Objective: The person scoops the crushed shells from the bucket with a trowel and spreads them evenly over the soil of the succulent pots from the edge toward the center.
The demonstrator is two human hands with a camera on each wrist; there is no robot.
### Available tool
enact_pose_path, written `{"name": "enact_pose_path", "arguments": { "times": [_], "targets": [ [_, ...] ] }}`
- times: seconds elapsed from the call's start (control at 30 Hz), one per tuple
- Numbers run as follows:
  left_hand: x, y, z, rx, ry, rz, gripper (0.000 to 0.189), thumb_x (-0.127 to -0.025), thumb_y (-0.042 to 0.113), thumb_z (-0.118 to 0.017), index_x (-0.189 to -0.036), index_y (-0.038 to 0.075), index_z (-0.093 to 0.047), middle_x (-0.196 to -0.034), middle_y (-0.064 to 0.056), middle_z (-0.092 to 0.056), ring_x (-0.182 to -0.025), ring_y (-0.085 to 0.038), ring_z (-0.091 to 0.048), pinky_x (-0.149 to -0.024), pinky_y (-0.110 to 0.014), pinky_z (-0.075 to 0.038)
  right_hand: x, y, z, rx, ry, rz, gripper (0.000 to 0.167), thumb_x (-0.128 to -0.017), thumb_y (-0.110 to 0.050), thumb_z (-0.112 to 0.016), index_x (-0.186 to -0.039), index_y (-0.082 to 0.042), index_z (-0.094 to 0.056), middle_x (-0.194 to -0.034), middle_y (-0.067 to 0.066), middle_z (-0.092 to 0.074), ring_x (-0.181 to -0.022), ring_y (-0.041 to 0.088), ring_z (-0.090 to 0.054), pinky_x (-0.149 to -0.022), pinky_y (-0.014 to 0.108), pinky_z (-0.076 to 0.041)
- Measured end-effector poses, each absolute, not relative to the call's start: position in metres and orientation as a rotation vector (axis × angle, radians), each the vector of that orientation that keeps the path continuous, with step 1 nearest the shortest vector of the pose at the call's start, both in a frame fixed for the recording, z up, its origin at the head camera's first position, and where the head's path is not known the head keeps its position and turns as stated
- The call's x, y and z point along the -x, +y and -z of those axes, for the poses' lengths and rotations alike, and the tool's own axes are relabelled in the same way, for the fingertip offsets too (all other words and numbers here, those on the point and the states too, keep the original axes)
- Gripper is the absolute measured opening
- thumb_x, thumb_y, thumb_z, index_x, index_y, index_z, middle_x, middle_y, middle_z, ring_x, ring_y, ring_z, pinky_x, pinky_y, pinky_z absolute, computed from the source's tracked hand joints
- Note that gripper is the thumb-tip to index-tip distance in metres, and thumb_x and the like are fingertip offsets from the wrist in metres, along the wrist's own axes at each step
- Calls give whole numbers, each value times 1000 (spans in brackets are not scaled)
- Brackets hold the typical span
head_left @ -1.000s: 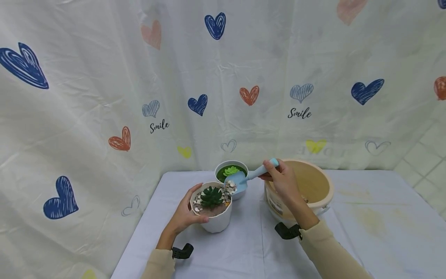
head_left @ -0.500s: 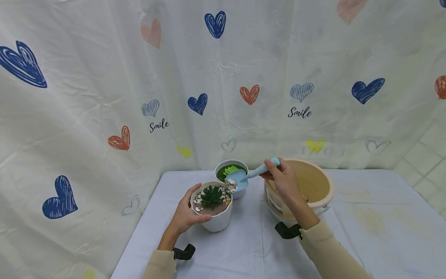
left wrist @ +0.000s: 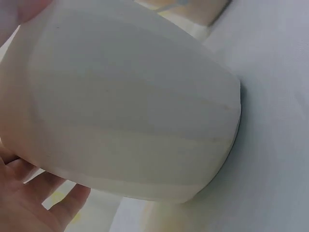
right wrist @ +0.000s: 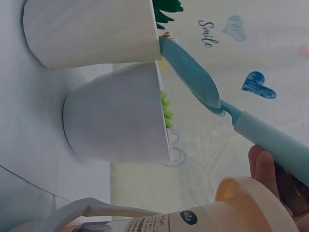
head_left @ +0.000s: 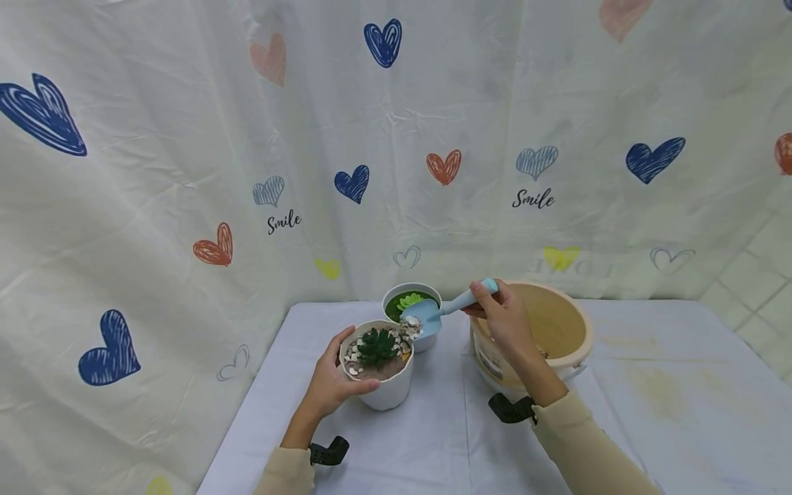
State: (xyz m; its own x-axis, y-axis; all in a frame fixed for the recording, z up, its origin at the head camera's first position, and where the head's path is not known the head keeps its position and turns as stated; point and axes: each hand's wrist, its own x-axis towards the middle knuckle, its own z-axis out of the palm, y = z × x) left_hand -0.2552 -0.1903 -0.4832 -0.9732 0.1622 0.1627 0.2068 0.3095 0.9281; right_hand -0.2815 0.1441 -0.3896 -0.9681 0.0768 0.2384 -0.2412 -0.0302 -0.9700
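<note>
My left hand [head_left: 334,381] holds a white faceted pot [head_left: 391,392] from its left side, thumb across the front and fingers around the back. In that pot a dark green succulent [head_left: 377,347] stands among pebbles and brownish soil. My right hand [head_left: 504,320] grips the handle of a light blue trowel [head_left: 427,317], which tilts down to the left. Small stones [head_left: 411,326] lie at the blade's tip, right at the pot's rim. In the right wrist view the trowel's blade [right wrist: 190,72] meets the rim of the near pot [right wrist: 96,31].
Close behind stands a second white pot [right wrist: 116,116] with a light green succulent [head_left: 410,300]. A beige bucket [head_left: 578,344] with a handle is at the right, under my right hand. A white cloth covers the table [head_left: 668,412]; a heart-printed curtain [head_left: 396,124] hangs behind.
The trowel has tipped slightly, and its stones have shifted toward the pot's rim. My left hand and the pot have barely moved.
</note>
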Motion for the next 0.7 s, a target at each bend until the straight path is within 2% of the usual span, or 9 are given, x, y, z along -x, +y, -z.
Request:
{"name": "enact_pose_path", "arguments": {
  "times": [0.17,0.33,0.4,0.47,0.57,0.63,0.7],
  "targets": [
    [258,-192,482,397,-2539,1738,113,-67,25,-97,-159,19,-32,-157,-10,-44,-137,-34,-50,-103,-45,-49,282,145,390,-176,-2043,-2079,41,-104,-34,-59,-113,6,-59,-93,-1,-67,-85,9,-75,-82,25,-61],
    [268,-199,485,518,-2556,1835,110,-68,27,-97,-156,27,-32,-157,-9,-40,-139,-33,-47,-104,-43,-49,282,145,390,-182,-2064,-2071,43,-104,-36,-59,-115,6,-59,-96,0,-68,-86,10,-75,-83,25,-60],
    [274,-202,487,575,-2526,1920,101,-74,28,-93,-155,28,-34,-158,-9,-38,-141,-34,-45,-106,-43,-48,281,145,389,-179,-2073,-2070,44,-104,-37,-59,-116,6,-59,-97,1,-68,-87,11,-75,-83,25,-60],
    [282,-204,490,618,-2484,1958,80,-86,27,-81,-154,25,-38,-159,-10,-39,-143,-32,-41,-109,-42,-44,281,144,389,-175,-2084,-2069,46,-104,-37,-59,-117,6,-58,-99,3,-69,-88,13,-76,-84,25,-60],
    [293,-203,494,615,-2395,2069,50,-101,23,-52,-149,14,-44,-157,-12,-41,-142,-27,-41,-111,-40,-41,279,144,389,-158,-2103,-2063,46,-104,-38,-58,-118,6,-58,-101,4,-69,-91,16,-76,-85,25,-60],
    [300,-200,497,567,-2346,2144,47,-101,19,-39,-147,9,-44,-154,-14,-43,-137,-22,-45,-108,-34,-42,279,144,389,-151,-2114,-2058,45,-104,-37,-58,-119,6,-58,-102,5,-69,-92,17,-76,-85,25,-60],
    [304,-196,499,505,-2294,2258,51,-98,15,-35,-148,7,-41,-152,-16,-43,-132,-19,-50,-105,-30,-46,279,145,389,-143,-2121,-2055,43,-105,-36,-58,-118,4,-59,-103,6,-69,-92,17,-76,-85,25,-60]
  ]
}}
